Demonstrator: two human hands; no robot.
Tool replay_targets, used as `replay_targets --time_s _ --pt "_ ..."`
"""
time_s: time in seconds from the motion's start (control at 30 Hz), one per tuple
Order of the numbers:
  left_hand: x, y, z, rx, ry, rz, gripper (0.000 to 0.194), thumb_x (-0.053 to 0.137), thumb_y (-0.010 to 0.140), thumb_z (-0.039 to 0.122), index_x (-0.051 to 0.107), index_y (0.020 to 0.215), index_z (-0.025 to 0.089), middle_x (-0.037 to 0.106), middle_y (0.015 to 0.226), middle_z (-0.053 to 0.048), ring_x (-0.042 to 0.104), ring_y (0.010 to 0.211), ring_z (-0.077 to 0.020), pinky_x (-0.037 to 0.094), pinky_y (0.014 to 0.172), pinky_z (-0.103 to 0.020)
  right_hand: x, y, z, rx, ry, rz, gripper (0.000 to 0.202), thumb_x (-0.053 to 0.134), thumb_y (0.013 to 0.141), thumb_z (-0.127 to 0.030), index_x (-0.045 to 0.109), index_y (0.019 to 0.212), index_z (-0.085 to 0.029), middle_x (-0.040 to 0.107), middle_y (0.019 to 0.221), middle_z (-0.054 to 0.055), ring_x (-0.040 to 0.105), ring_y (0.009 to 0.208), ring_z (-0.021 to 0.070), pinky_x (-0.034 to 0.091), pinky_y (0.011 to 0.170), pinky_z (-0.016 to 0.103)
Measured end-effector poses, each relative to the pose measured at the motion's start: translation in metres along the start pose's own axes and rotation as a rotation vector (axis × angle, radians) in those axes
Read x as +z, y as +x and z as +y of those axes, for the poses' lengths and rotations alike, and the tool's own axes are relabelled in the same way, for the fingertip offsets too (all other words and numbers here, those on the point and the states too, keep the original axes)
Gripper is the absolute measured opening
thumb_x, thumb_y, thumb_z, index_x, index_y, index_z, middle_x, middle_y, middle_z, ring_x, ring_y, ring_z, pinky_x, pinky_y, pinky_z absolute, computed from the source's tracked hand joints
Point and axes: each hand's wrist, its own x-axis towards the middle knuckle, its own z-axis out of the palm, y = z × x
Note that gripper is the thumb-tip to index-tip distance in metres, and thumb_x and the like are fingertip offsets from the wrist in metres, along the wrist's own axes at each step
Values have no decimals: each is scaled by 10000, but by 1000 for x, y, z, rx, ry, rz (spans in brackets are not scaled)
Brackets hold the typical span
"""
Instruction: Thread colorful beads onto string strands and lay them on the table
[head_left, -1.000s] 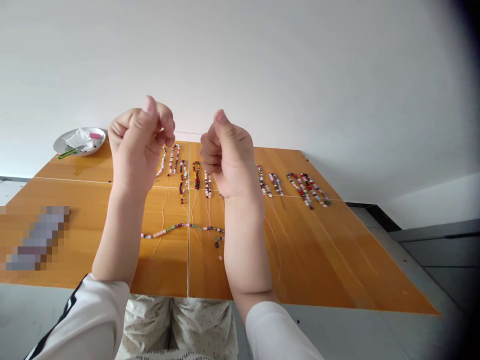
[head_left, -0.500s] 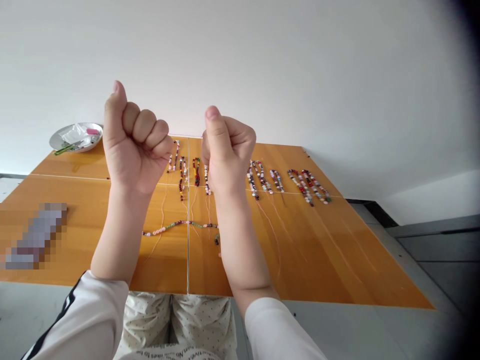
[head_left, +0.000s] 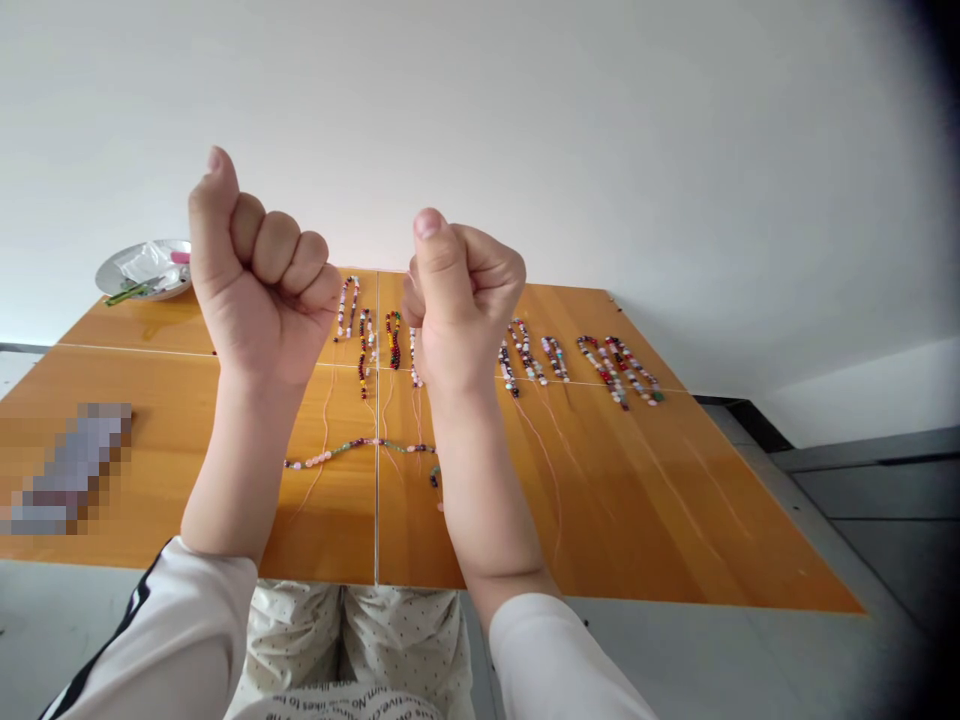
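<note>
My left hand [head_left: 262,270] is raised above the table in a fist, thumb pointing up, with nothing in it. Beside it on the right, my right hand [head_left: 461,300] is also closed, its thumb up against the curled fingers, and nothing shows in it. The two hands are apart. Behind and below them, several looped bead strings lie on the table, among them a red and yellow one [head_left: 394,340] between my hands. A longer bead string [head_left: 352,445] stretches across the table between my forearms; its right end is hidden behind my right arm.
The orange-brown table [head_left: 637,520] has thin pale seams. At its back left stands a metal plate [head_left: 112,276] with plastic bags and a green-handled tool. A pixelated object [head_left: 75,465] lies at the left. More bead loops [head_left: 600,365] with loose threads lie right of my hands.
My left hand has moved slightly left and up, and my right hand has shifted slightly right. Both stay closed. The beads and plate lie as before.
</note>
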Motion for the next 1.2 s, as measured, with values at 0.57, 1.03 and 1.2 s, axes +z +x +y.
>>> replay_targets --time_s 0.57,1.03,1.2 --pt "0 -3 0 63 14 79 565 440 1001 368 61 621 191 26 554 44 76 416 -61 114 380 -271 -3 4 -4 11 81 62 563 531 951 -467 142 634 -211 168 575 -34 250 497 101 262 489 292" --pt "-11 1 -21 952 995 -175 611 714 739 12 149 559 158 122 554 58 93 538 -51 87 498 -296 -9 8 8 -415 -35 224 684 661 897 -487 135 566 -202 144 558 -43 327 507 88 318 524 295" --pt "-15 -2 -10 497 1157 -380 561 658 693 27 139 562 194 85 574 56 70 534 -78 93 490 -287 -18 12 23 -341 -173 154 630 545 970 -493 207 524 -205 252 525 -23 464 578 114 441 580 319"
